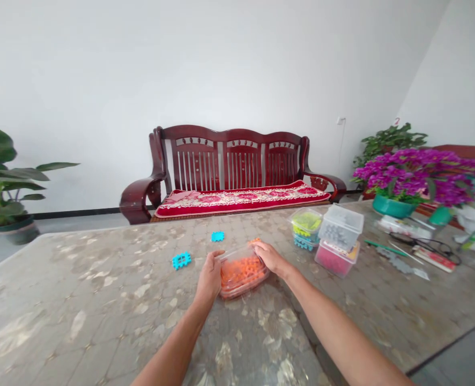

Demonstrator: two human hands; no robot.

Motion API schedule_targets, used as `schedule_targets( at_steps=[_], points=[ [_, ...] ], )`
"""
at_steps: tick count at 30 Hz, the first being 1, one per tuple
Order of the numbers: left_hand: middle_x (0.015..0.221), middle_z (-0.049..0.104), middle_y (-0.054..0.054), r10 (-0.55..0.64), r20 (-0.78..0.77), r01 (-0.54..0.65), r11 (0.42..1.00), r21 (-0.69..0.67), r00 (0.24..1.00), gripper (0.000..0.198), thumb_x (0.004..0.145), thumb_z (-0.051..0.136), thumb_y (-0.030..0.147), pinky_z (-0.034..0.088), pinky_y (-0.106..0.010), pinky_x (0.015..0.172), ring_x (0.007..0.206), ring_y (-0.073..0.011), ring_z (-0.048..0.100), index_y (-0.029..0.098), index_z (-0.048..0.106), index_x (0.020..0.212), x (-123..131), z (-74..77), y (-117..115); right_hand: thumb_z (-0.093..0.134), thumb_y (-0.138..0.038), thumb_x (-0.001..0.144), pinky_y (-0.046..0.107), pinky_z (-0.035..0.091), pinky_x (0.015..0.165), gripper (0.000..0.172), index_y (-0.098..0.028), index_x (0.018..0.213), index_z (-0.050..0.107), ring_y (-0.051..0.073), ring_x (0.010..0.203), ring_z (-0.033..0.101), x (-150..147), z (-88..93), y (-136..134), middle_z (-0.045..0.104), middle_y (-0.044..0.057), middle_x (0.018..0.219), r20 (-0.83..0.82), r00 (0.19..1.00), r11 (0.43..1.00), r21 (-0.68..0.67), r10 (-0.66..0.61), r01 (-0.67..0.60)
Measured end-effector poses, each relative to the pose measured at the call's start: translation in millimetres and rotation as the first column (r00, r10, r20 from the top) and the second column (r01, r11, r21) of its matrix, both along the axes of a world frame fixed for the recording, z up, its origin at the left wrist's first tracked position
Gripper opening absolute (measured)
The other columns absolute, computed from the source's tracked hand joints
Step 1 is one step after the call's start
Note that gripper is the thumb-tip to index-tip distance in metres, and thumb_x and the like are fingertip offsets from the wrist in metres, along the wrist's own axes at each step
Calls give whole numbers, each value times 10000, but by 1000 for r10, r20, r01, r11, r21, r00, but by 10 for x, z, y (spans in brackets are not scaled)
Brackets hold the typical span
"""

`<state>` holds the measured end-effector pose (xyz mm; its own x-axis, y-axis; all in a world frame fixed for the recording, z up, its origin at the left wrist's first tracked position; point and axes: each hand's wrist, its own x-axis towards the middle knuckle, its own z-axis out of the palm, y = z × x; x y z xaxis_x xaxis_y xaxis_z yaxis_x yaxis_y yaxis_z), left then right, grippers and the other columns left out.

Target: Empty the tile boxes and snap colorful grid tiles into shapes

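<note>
Orange pieces (243,269) crowd the clear plastic tub (241,292) that rests on the counter (149,327), right in front of the person, turned a little askew. Both hands are clamped on it, one at each end: the left hand (208,277) grips its left side, and the right hand (270,258) holds the far right corner. As far as can be judged, filling is well along for this tub, since the pieces lie in a dense heap inside. A see-through sheet, most likely the lid, stretches over the top; whether it is pressed down all round cannot be told. The walls are thin and glossy, with rounded corners, and the orange shows through them, hazier under the top than along the near side. Another orange bit (255,240) shows by the right fingertips, and it is unclear whether it lies in or out. Beyond the left hand, one blue piece (181,260) lies loose, with a second blue piece (217,236) farther back, so not everything is boxed. Off to the right, a pink tub (334,261) carries a grey tub (339,231), and beside them a lime tub (307,220) sits over a blue tub (303,242); these four look packed and set aside. Past the counter stands a dark red bench (243,163).
</note>
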<state>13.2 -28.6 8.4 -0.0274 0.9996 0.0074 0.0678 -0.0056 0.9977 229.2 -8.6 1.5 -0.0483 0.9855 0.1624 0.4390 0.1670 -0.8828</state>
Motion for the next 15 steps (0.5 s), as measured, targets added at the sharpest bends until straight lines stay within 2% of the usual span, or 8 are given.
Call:
schedule_targets(
  at_steps=[8, 15],
  points=[
    [735, 675, 0, -17, 33, 16, 999, 41, 999, 301, 666, 559, 379, 418, -253, 560, 641, -159, 576, 203, 647, 894, -23, -73, 89, 434, -310, 816, 425, 408, 1075, 379, -204, 1018, 738, 255, 1139, 614, -57, -6, -153, 731, 74, 1128, -32, 996, 996, 15, -86, 87],
    [717, 654, -2, -72, 101, 71, 997, 15, 992, 366, 635, 629, 447, 446, -267, 598, 636, -159, 571, 180, 662, 884, -51, -72, 132, 499, -389, 779, 450, 398, 1090, 417, -208, 1071, 735, 268, 1168, 606, -98, -35, -274, 718, 68, 1191, -205, 970, 992, -27, -129, 126]
  ],
)
